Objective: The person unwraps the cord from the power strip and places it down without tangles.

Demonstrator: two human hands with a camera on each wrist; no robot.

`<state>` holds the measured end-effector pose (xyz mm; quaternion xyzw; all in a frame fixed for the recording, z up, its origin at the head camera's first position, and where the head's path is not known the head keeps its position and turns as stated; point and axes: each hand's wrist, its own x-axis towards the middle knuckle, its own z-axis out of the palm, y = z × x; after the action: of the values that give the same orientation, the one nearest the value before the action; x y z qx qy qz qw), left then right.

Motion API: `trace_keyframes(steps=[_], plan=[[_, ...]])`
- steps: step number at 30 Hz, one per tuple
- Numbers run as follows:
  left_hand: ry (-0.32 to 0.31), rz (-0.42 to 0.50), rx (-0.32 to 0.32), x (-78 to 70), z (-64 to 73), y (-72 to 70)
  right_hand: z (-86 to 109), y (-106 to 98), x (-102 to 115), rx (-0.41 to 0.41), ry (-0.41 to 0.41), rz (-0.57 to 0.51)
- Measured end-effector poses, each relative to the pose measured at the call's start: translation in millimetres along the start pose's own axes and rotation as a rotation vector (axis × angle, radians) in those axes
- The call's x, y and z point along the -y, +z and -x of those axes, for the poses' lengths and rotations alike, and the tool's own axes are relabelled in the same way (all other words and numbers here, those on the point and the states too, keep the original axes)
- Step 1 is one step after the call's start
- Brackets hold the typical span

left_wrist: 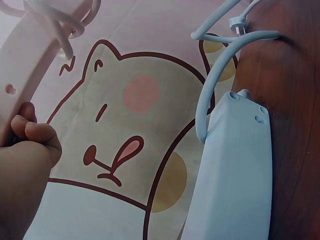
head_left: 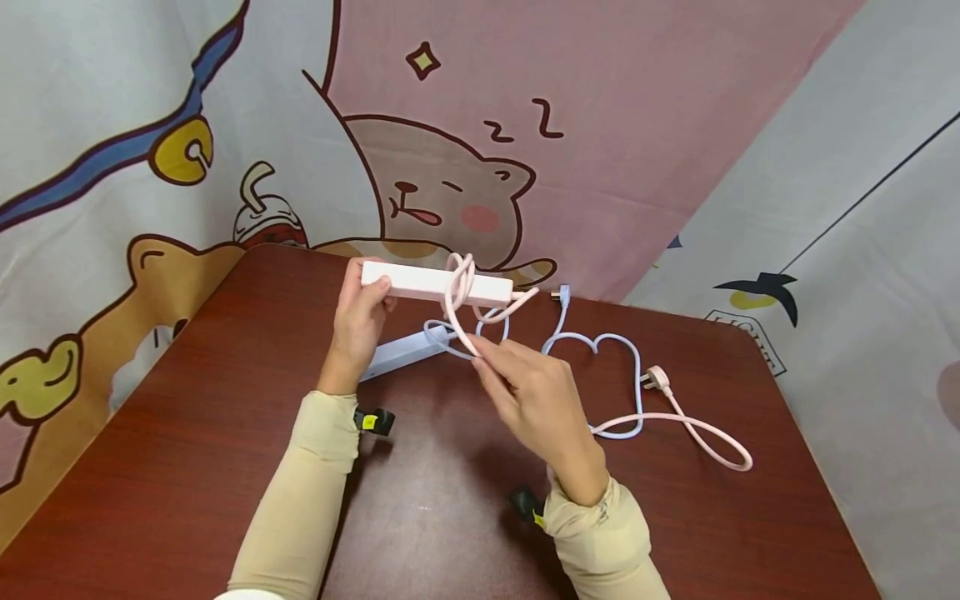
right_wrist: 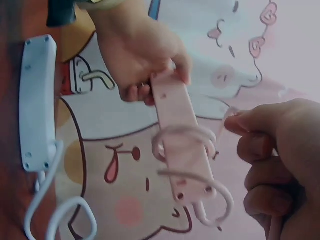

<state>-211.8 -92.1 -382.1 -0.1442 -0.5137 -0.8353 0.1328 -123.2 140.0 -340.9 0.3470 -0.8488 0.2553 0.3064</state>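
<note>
A pink power strip is up above the table, its far end tilted slightly down to the right. My left hand grips its left end, thumb across the near face. The strip's pink cord loops around the body near the right end. Lower right of the strip, my right hand pinches that cord between thumb and fingertips. In the right wrist view the cord wraps the strip in loose coils, and the right hand holds it off to the side.
A blue power strip lies on the brown table behind the left hand. Its blue cord runs right to a plug. The pink plug lies farther right. A cartoon-print cloth hangs behind the table.
</note>
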Motion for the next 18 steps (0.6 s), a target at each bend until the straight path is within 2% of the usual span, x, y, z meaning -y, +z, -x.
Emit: trace_keyframes(steps=[4, 10, 14, 18], plan=[[-0.009, -0.009, 0.026, 0.2, -0.1, -0.5, -0.9, -9, -9, -0.085, 0.008, -0.011], [-0.011, -0.042, 0.064, 0.6, 0.4, -2.7, -1.1, -21, -21, -0.217, 0.092, -0.062], [-0.018, -0.074, 0.087, -1.1, 1.6, -2.9, 0.1, -25, -29, -0.266, 0.144, -0.077], [-0.007, -0.075, 0.101, -2.3, 2.1, -2.8, 2.1, -27, -38, -0.27, 0.192, -0.045]])
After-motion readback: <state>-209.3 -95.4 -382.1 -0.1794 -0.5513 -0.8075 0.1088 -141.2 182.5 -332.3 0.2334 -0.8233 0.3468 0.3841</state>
